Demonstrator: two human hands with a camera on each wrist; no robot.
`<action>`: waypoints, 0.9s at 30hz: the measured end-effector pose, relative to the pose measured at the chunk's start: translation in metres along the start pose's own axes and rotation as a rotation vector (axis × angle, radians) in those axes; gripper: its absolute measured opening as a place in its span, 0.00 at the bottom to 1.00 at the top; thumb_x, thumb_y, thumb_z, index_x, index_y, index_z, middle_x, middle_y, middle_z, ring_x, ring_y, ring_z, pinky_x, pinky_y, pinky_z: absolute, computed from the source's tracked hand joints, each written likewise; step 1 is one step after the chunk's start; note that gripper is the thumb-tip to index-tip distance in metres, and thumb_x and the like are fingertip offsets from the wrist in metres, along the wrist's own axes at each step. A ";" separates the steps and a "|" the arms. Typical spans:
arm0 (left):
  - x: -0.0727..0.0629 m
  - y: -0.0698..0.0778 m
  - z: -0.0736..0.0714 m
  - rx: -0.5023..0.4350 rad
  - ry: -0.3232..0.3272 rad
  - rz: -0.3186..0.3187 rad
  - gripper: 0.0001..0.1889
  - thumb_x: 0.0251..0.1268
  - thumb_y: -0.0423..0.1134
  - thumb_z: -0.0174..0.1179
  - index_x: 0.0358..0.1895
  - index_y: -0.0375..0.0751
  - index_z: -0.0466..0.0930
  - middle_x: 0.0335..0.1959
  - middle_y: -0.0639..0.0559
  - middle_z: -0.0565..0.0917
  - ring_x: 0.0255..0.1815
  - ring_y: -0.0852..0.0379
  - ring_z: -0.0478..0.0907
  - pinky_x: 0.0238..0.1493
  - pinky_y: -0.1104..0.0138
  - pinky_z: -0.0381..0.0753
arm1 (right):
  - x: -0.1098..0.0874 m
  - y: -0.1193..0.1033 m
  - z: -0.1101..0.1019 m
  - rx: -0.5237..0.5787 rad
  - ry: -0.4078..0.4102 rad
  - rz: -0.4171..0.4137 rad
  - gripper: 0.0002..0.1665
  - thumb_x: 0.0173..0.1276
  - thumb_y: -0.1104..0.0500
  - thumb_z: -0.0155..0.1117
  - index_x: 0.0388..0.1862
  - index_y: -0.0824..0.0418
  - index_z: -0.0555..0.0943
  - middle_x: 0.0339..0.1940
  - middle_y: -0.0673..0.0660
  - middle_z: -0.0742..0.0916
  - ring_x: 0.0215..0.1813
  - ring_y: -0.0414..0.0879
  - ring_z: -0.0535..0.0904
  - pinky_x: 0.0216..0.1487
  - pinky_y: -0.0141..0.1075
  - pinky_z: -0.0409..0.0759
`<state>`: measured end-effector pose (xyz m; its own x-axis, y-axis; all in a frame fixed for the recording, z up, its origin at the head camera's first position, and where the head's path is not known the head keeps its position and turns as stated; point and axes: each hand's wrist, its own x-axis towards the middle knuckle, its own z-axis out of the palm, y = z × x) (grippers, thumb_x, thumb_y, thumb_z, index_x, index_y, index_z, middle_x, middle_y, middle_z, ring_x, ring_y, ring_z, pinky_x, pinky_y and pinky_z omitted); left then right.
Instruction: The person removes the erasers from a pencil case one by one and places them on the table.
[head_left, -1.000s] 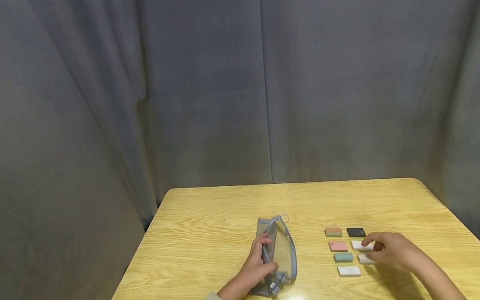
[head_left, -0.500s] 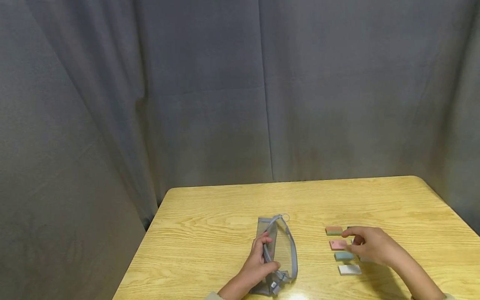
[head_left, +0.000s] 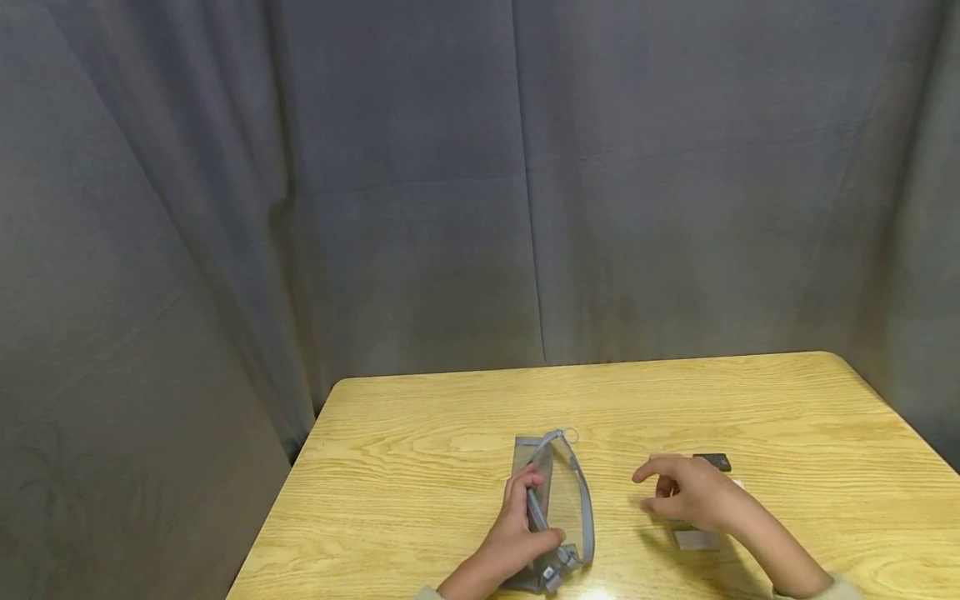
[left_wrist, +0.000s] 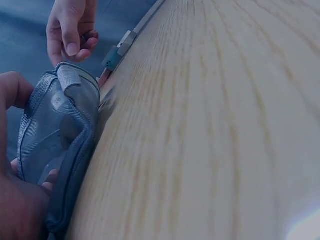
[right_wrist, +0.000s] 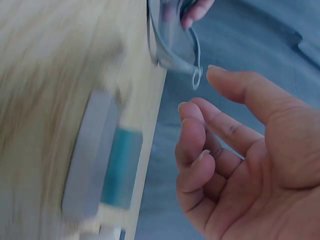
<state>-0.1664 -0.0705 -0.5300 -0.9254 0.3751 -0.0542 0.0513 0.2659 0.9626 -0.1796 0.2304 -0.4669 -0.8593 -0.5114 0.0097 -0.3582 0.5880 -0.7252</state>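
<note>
A grey mesh zip pouch (head_left: 573, 508) lies on the table with its zipped mouth spread apart. My left hand (head_left: 513, 537) holds it, thumb at the near end and fingers along the mouth; in the left wrist view some fingertips show through the mesh pouch (left_wrist: 47, 125). My right hand (head_left: 693, 493) hovers above the small eraser-like blocks, fingers loosely bent, nothing between them in the right wrist view. Under it a white block (head_left: 696, 541) and a black block (head_left: 712, 462) show; other blocks are mostly hidden. The right wrist view has a whitish block (right_wrist: 90, 155) beside a teal block (right_wrist: 121, 167).
The wooden table (head_left: 420, 467) has its far edge against grey curtains (head_left: 420, 208). A ring pull (head_left: 571, 435) sticks out at the pouch's far end. Bare wood lies between the pouch and the blocks.
My right hand has moved left across the blocks, from the right column to over the left column. My left hand and the pouch have stayed nearly still.
</note>
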 end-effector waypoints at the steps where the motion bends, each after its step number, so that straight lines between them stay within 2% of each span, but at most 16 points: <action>1: 0.000 0.000 0.000 0.002 0.001 0.000 0.39 0.51 0.39 0.65 0.68 0.45 0.57 0.81 0.48 0.44 0.80 0.31 0.41 0.70 0.32 0.53 | 0.002 -0.001 0.003 0.007 -0.006 -0.010 0.23 0.66 0.54 0.72 0.55 0.66 0.82 0.30 0.47 0.81 0.27 0.35 0.72 0.30 0.32 0.73; 7: 0.000 -0.001 0.001 0.014 0.006 0.002 0.39 0.51 0.40 0.66 0.67 0.46 0.57 0.81 0.47 0.44 0.80 0.31 0.41 0.69 0.30 0.53 | 0.010 -0.010 0.015 0.015 -0.023 -0.046 0.23 0.65 0.53 0.73 0.54 0.64 0.83 0.30 0.47 0.79 0.32 0.36 0.72 0.32 0.32 0.75; 14: 0.001 -0.003 0.000 0.027 -0.005 0.017 0.40 0.51 0.42 0.66 0.68 0.45 0.56 0.81 0.48 0.44 0.79 0.32 0.43 0.68 0.31 0.55 | 0.015 -0.021 0.025 0.079 -0.063 -0.014 0.22 0.66 0.54 0.73 0.55 0.64 0.83 0.27 0.46 0.81 0.25 0.35 0.71 0.27 0.31 0.73; 20: 0.002 -0.002 -0.001 0.059 0.004 0.041 0.40 0.50 0.42 0.66 0.68 0.44 0.57 0.80 0.47 0.46 0.79 0.33 0.47 0.68 0.35 0.59 | 0.022 -0.026 0.040 0.115 -0.106 -0.040 0.19 0.66 0.55 0.73 0.53 0.61 0.84 0.25 0.45 0.83 0.24 0.34 0.73 0.27 0.31 0.73; 27: 0.002 -0.003 0.000 0.064 -0.005 0.042 0.40 0.50 0.42 0.66 0.68 0.45 0.56 0.80 0.48 0.46 0.79 0.34 0.46 0.69 0.36 0.58 | 0.028 -0.031 0.050 0.127 -0.148 -0.057 0.17 0.65 0.56 0.73 0.51 0.60 0.85 0.24 0.45 0.82 0.23 0.34 0.71 0.25 0.30 0.71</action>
<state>-0.1681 -0.0710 -0.5331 -0.9202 0.3911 -0.0154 0.1142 0.3058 0.9452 -0.1741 0.1663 -0.4783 -0.7727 -0.6334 -0.0415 -0.3475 0.4769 -0.8073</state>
